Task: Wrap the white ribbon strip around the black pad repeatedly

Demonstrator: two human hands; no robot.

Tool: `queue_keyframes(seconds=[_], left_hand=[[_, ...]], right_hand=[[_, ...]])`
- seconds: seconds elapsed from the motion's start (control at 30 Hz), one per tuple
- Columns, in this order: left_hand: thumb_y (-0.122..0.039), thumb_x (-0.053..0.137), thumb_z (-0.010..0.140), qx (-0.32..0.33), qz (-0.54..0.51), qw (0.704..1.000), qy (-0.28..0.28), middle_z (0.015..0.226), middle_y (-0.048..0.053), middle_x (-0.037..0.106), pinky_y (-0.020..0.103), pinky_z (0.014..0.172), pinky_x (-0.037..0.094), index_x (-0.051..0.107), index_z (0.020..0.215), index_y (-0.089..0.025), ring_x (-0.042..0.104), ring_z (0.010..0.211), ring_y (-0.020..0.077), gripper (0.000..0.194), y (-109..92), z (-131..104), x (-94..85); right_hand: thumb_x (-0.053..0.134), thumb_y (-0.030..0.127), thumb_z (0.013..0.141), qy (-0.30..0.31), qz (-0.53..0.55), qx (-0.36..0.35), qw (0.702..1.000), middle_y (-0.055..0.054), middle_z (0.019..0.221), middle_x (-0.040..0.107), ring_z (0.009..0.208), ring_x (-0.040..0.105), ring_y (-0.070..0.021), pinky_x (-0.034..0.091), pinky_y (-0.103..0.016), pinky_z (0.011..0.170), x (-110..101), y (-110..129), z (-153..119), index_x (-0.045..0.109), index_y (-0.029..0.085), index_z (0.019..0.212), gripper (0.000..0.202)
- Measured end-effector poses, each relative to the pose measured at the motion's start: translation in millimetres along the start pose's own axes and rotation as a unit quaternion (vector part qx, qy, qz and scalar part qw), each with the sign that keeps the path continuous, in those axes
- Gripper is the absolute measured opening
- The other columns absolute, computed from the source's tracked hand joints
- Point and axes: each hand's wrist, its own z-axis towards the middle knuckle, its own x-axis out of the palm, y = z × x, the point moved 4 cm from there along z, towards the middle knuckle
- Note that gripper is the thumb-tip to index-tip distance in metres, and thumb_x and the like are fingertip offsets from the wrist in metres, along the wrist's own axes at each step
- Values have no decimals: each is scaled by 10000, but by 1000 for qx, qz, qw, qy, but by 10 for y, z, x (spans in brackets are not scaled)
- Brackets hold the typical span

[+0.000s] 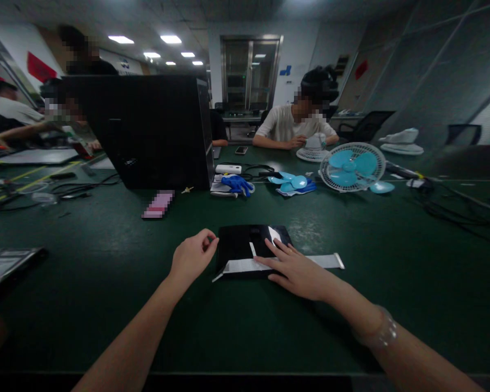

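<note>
A flat black panel [233, 239] lies on the green table in front of me. Across its near part runs a white ribbon cable [240, 265], whose connector end [340, 261] sticks out past the panel on the right. My right hand [296, 269] rests with spread fingers on the panel and cable, covering part of both. Close to the panel's left edge, my left hand [193, 255] has its thumb and fingers pressed together; whatever is between them is hidden. A small white strip [252, 249] and a bright white patch [274, 236] show on the panel.
Behind stand a large black case [155, 130] and a blue fan [351, 166]. A phone [158, 204], keys [187, 189], blue-white gloves [232, 185] and loose fan blades [291, 179] lie nearer. Cables [445, 201] sprawl at right. A person [286, 128] sits opposite.
</note>
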Motion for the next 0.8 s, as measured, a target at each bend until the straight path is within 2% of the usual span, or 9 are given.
queue_keyframes(seconds=[0.1, 0.2, 0.3, 0.4, 0.5, 0.6, 0.8], left_hand=[[-407, 519, 864, -7, 13, 1000, 2, 657, -13, 592, 225, 484, 292, 624, 889, -252, 530, 557, 150, 189, 14, 8, -4], [-402, 512, 871, -3, 19, 1000, 6, 664, -12, 596, 223, 481, 300, 623, 905, -253, 542, 566, 153, 189, 17, 10, -10], [-414, 504, 881, 9, 11, 1000, 6, 669, -13, 601, 224, 477, 309, 625, 914, -257, 547, 562, 154, 201, 29, 6, -11], [-417, 512, 878, 23, -6, 1000, 13, 685, -10, 607, 224, 478, 318, 629, 936, -258, 547, 564, 156, 206, 48, 0, 4], [-427, 523, 871, 26, -31, 999, 24, 695, -5, 609, 226, 484, 331, 635, 944, -255, 549, 568, 159, 217, 61, -7, 29], [-441, 525, 867, 27, -46, 998, 30, 682, -4, 604, 230, 490, 336, 641, 924, -250, 544, 564, 160, 230, 60, -11, 45], [-453, 526, 863, 28, -47, 998, 28, 694, -1, 605, 235, 500, 344, 644, 942, -250, 542, 572, 161, 248, 52, -17, 30]], right_hand=[[358, 491, 974, 3, -13, 12, 1000, -61, 1591, 63, 1425, 93, -364, 201, -624, 1100, -3, -6, -15, 312, 394, 1474, 512], [365, 516, 962, -2, -22, 48, 999, -60, 1589, 91, 1414, 136, -385, 229, -655, 1074, -7, -135, -70, 330, 387, 1469, 524], [341, 540, 957, -15, -55, 106, 993, -49, 1586, 127, 1406, 166, -392, 234, -678, 1055, -12, -411, -187, 339, 391, 1464, 528], [294, 552, 959, -24, -98, 194, 976, -65, 1578, 170, 1394, 210, -397, 247, -676, 1042, -2, -803, -367, 308, 400, 1475, 538], [275, 548, 956, -40, -138, 308, 940, -110, 1564, 209, 1369, 272, -412, 254, -654, 1038, 0, -1243, -602, 260, 400, 1490, 555], [279, 559, 943, -57, -136, 427, 892, -156, 1540, 260, 1338, 315, -444, 233, -660, 1020, -38, -1653, -891, 286, 381, 1486, 572], [246, 583, 935, -71, -80, 581, 807, -257, 1487, 311, 1245, 402, -507, 232, -689, 928, -244, -2253, -1565, 343, 297, 1477, 621]])
